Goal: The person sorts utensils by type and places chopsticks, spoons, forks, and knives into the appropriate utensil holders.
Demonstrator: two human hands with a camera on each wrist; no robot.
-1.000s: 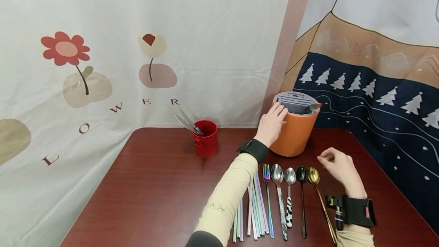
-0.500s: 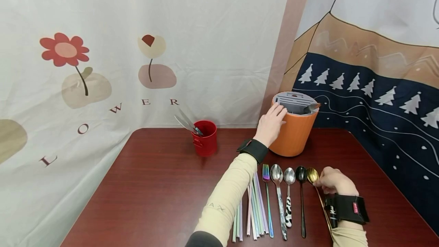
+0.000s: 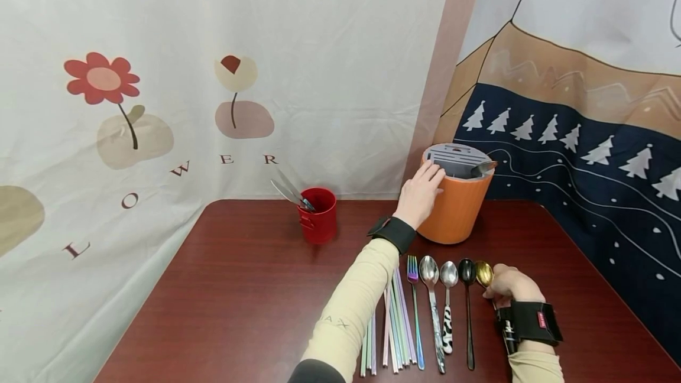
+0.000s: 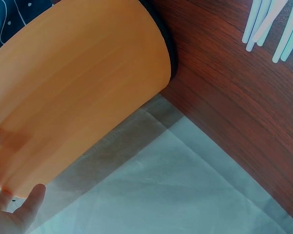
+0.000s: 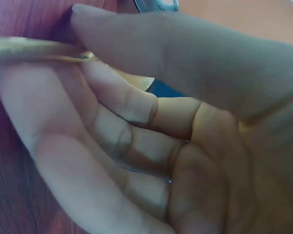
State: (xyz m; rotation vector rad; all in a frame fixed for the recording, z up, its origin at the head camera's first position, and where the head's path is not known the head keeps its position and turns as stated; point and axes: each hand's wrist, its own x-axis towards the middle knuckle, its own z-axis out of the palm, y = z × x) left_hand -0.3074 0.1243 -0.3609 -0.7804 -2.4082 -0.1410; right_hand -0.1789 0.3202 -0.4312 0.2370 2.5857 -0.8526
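My left hand (image 3: 421,192) grips the rim of an orange utensil holder (image 3: 456,208), fingers over the top edge and thumb against the outer wall. In the left wrist view its fingertips (image 4: 31,204) show beside the orange wall. My right hand (image 3: 513,286) pinches a gold spoon (image 3: 484,274) near the neck; most of the handle is hidden in the head view. The right wrist view shows the gold handle (image 5: 34,52) between thumb and forefinger. Left of it lie a black spoon (image 3: 469,312), a cow-patterned spoon (image 3: 448,312), a marble-handled spoon (image 3: 433,306) and a rainbow fork (image 3: 415,306).
Several pastel chopsticks (image 3: 396,324) lie partly under the left forearm. A red bucket (image 3: 319,217) holding knives (image 3: 289,190) stands at the back. The holder has a grey slotted insert (image 3: 454,154), with one utensil (image 3: 485,168) leaning out of its opening.
My right hand has come down and left onto the gold spoon and taken hold of it. The left hand stays on the orange holder's rim.
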